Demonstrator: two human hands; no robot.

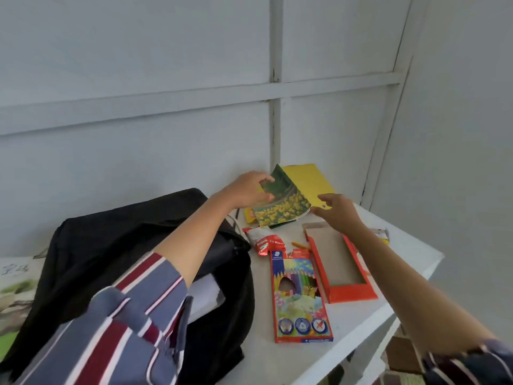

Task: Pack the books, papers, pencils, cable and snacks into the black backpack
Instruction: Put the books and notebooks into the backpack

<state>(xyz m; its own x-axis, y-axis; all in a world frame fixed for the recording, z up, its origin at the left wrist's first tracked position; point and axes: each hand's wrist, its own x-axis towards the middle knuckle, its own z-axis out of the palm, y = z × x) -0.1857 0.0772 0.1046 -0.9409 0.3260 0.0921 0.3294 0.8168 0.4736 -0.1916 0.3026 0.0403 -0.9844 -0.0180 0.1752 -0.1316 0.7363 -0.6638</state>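
Left hand (247, 190) pinches the flower-cover book (280, 204) at the worktop's (361, 323) back edge; right hand (337, 208) reaches, fingers apart (next: backpack (111, 240)).

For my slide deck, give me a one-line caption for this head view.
Left hand lifts a flower-cover book beside the open backpack; right hand reaches in.

Single head-worn view, down and forward, close over the white table (361, 323).
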